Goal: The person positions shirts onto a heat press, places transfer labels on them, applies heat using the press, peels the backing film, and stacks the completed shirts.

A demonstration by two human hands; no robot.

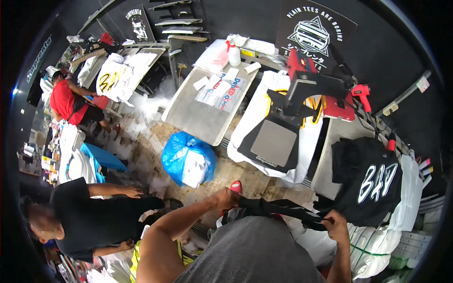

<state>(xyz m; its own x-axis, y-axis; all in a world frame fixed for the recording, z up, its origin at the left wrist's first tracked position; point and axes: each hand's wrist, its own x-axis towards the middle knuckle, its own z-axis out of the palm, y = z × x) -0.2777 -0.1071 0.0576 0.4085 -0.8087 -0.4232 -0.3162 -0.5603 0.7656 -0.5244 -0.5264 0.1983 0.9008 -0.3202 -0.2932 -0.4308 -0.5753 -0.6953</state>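
Observation:
Close in front of my body, a dark cloth garment (pixel 278 207) with some white on it is stretched between my hands. At its left end my left hand (pixel 226 198) is closed on the fabric. The other end is pinched in my right hand (pixel 336 225), near the table's front corner. Most of the garment is a narrow, bunched strip, so its full shape is hidden. To the right, a black T-shirt (pixel 361 177) with large white lettering lies spread on a grey table (pixel 325 162), apart from my hands.
Ahead stands a heat press (pixel 302 87) above a white garment (pixel 240 141). Left of it is a grey table (pixel 188 104) with a spray bottle (pixel 234 54). A blue plastic bag (pixel 174 158) sits on the floor. People in black (pixel 85 207) and red (pixel 68 101) are at left. White bundles (pixel 368 245) lie right.

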